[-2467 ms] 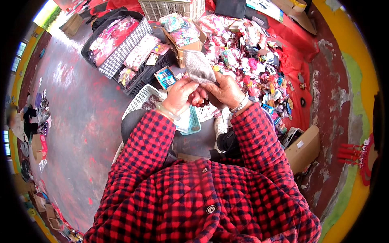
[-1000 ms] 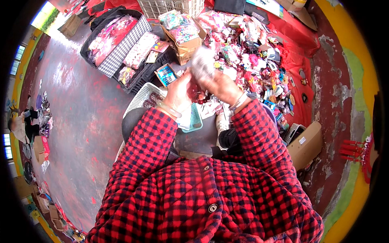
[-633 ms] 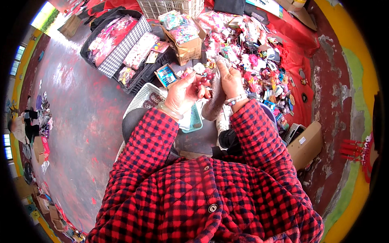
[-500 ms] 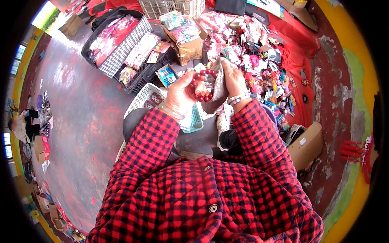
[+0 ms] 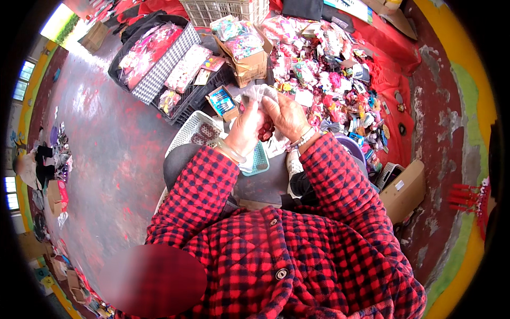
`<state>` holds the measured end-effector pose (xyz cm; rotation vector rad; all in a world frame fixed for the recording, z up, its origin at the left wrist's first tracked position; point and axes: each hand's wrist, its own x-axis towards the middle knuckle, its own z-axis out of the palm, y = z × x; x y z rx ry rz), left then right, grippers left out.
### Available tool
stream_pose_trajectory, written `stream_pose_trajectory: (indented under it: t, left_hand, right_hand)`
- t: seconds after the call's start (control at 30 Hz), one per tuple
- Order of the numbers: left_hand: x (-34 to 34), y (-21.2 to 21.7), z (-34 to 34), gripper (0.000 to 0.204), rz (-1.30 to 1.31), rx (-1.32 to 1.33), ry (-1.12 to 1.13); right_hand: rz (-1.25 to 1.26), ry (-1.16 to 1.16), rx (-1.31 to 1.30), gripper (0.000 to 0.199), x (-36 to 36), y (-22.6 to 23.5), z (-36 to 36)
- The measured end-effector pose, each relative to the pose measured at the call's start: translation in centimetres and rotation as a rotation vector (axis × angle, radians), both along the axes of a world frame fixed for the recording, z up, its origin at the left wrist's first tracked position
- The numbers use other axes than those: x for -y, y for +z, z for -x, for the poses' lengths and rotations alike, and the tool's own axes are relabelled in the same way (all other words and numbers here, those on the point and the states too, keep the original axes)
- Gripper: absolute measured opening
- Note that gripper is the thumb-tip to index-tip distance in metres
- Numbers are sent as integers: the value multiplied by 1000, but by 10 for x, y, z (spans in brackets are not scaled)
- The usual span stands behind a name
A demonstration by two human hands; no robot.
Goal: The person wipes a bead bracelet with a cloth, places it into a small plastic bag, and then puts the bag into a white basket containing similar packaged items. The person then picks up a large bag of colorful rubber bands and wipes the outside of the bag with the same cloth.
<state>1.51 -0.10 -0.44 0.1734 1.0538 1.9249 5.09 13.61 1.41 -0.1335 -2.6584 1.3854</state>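
My left hand (image 5: 245, 127) and my right hand (image 5: 287, 114) are raised together in front of me, both gripping a small clear plastic bag (image 5: 260, 94) with red pieces (image 5: 265, 129) inside. The bag's crumpled top sticks up between my fingers. Both sleeves are red and black check. A bangle sits on my left wrist and a beaded bracelet on my right. Below my hands lies a small teal basket (image 5: 259, 159) on my lap.
A big heap of colourful small packets (image 5: 329, 80) covers a red cloth ahead and to the right. A cardboard box (image 5: 247, 58) of packets, black crates (image 5: 175, 74), a white basket (image 5: 196, 133) and another cardboard box (image 5: 406, 189) stand around me.
My hands lifted the bag, spread it briefly so the red pieces showed, then closed around it again and dropped slightly back toward me.
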Motion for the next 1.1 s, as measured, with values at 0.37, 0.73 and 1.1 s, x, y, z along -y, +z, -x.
stream_pose_trajectory:
  t: [0.37,0.73,1.1]
  left_hand:
    - [0,3,14,67,-254,199,72]
    - [0,-13,16,46,-669,188,374]
    - [19,20,38,46,-503,147,597]
  right_hand:
    - [1137,-452,-108,47,-35,-11,11]
    - [-226,204,-294,48,31,7,-7]
    - [364,143,36,34,-1,10,-6]
